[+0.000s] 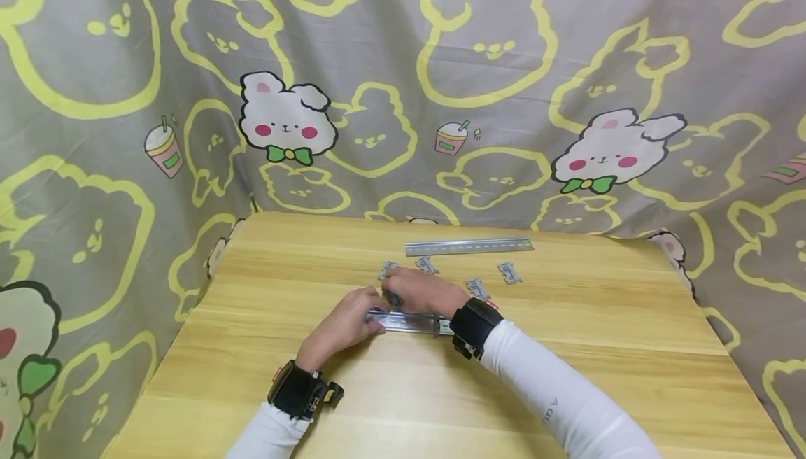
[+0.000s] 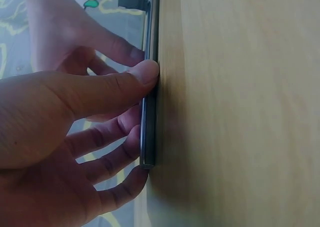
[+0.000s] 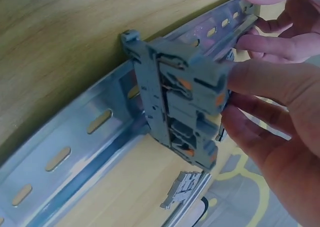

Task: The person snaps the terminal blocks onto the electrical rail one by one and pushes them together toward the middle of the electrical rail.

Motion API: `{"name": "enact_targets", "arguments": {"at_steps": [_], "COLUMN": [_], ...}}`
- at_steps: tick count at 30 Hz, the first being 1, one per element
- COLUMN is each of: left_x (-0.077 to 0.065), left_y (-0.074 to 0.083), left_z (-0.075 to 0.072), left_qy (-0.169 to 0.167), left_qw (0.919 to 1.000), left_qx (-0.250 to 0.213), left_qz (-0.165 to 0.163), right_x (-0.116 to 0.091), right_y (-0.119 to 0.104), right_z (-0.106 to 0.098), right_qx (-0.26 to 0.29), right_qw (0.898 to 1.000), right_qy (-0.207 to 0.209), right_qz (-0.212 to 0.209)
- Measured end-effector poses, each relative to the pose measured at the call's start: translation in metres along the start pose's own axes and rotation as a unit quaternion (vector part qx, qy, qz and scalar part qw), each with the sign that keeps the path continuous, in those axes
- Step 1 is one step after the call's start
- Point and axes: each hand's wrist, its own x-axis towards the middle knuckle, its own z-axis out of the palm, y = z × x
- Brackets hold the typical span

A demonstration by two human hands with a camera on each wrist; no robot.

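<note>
A slotted metal DIN rail [image 1: 406,322] lies across the table in front of the person. At its left end the left hand [image 1: 349,319] grips it, thumb [image 2: 142,73] on the near edge and fingers curled at the far side. One grey terminal block [image 3: 175,97] with orange spots stands across the rail, toward its right part. Left of that block, the right hand [image 1: 420,291] pinches another dark grey terminal block [image 1: 394,299] close over the rail. In the right wrist view the standing block mostly hides this held one.
Behind the hands lie several loose grey terminal blocks [image 1: 509,273]. Farther back, a second slotted rail [image 1: 469,246] rests near the table's far edge. A patterned curtain [image 1: 378,46] encloses the wooden table [image 1: 403,403] at the back and sides.
</note>
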Motion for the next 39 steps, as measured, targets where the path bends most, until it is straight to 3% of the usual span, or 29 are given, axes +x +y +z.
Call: {"name": "enact_targets", "arguments": {"at_steps": [9,16,22,31,36,39], "left_x": [0.0,0.002,0.0,-0.005,-0.004,-0.002], "left_y": [-0.002,0.0,0.003,0.001,0.002,0.002], "left_z": [0.002,0.003,0.004,0.003,0.004,0.004], "left_qy": [0.003,0.003,0.005,-0.001,-0.001,0.001], "left_qw": [1.0,0.9999,0.9997,0.9993,0.9994,0.9993], "left_qx": [0.002,-0.01,-0.018,-0.02,-0.023,-0.026], "left_qz": [0.003,-0.001,-0.018,-0.03,-0.027,-0.027], "right_x": [-0.023,-0.065,-0.105,-0.151,-0.174,-0.186], "right_y": [0.003,0.007,0.014,0.028,0.038,0.045], "right_z": [-0.019,-0.04,-0.049,-0.031,-0.015,-0.008], "right_qx": [0.018,0.023,0.077,0.135,0.208,0.222], "right_qw": [0.999,0.996,0.989,0.976,0.958,0.951], "right_qy": [0.045,0.078,0.107,0.132,0.165,0.18], "right_qz": [0.001,0.039,0.067,0.107,0.109,0.116]}}
